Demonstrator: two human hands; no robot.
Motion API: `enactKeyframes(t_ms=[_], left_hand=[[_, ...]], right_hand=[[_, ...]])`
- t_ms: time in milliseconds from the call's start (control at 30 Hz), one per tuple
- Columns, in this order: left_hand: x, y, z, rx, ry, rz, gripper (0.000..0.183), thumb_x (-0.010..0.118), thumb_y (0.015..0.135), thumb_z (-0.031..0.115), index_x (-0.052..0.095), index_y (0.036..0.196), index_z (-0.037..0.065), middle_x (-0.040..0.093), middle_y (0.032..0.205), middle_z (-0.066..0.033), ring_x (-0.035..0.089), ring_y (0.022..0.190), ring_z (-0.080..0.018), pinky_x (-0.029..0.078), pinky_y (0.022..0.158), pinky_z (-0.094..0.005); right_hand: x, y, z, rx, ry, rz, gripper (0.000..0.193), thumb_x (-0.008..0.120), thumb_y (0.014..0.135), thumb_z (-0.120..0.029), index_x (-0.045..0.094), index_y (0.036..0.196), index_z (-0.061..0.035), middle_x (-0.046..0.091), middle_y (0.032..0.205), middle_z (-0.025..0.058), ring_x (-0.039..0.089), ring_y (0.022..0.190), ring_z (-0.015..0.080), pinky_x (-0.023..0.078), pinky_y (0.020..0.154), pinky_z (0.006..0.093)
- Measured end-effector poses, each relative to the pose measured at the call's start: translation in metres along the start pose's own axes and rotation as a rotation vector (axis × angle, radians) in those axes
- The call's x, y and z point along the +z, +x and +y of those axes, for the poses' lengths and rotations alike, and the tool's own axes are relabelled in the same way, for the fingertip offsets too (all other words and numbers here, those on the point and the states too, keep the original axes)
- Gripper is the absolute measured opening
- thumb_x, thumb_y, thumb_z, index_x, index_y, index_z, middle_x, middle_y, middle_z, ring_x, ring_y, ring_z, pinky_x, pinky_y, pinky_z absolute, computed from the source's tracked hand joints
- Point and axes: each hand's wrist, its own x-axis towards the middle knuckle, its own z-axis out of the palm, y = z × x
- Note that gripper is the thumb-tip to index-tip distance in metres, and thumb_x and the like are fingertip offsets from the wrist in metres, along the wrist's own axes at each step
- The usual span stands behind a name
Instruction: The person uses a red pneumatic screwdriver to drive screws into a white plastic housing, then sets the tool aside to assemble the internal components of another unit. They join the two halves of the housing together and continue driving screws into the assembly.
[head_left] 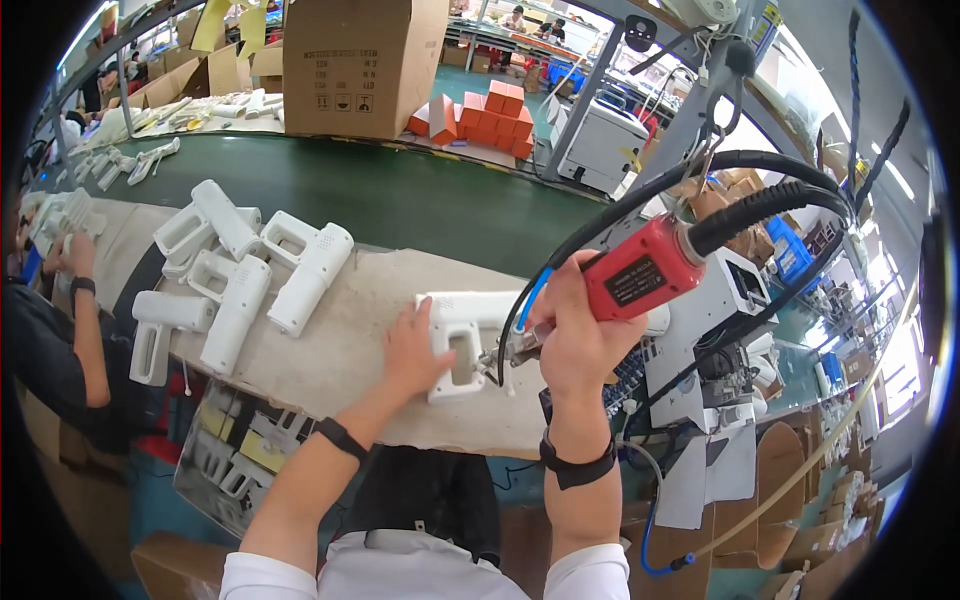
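Observation:
My right hand is wrapped around a red electric screwdriver, which tilts down to the left. Its metal tip end meets the right side of a white plastic housing with a loop handle lying on the worktable. My left hand grips that housing at its left edge, fingers over the top and thumb by the handle opening. The exact spot under the tip is too small to make out. Left of my hands lie several similar white housings, some stacked on others.
A black cable loops from the screwdriver, near a metal hook. A green conveyor belt runs behind the table, with a cardboard box beyond. At left, a co-worker's hand handles white parts. A bin of parts sits below the table.

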Motion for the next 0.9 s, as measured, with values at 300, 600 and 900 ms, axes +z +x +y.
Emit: enactKeyframes(t_ms=[300,600,900], left_hand=[[-0.009,0.017,0.002,-0.153,0.105,-0.08,0.091,0.076,0.067,0.041,0.036,0.142,0.007,0.033,0.141,-0.0201,0.034,0.132,-0.0352,0.029,0.103,-0.051],[-0.007,0.016,-0.001,-0.12,0.012,-0.072,0.09,0.076,0.066,0.04,0.038,0.141,0.01,0.033,0.141,-0.0194,0.033,0.132,-0.0348,0.025,0.103,-0.0531],[-0.011,0.015,-0.003,-0.147,-0.002,-0.1,0.088,0.074,0.066,0.043,0.04,0.14,0.01,0.032,0.141,-0.0208,0.032,0.133,-0.0362,0.024,0.104,-0.0544]], right_hand=[[-0.014,-0.006,0.031,-0.001,-0.089,-0.023,0.007,0.064,0.088,-0.003,0.058,0.086,0.0004,0.054,0.057,0.0018,0.05,0.046,0.0089,0.037,0.043,0.0225],[-0.012,-0.018,0.089,0.009,-0.187,-0.072,0.012,0.065,0.089,-0.009,0.059,0.082,-0.0005,0.056,0.06,0.0007,0.05,0.048,0.0072,0.038,0.045,0.0221],[0.011,-0.01,0.012,0.034,-0.038,-0.037,0.006,0.062,0.087,-0.002,0.058,0.089,0.0014,0.054,0.059,0.0024,0.05,0.046,0.0091,0.037,0.042,0.0233]])
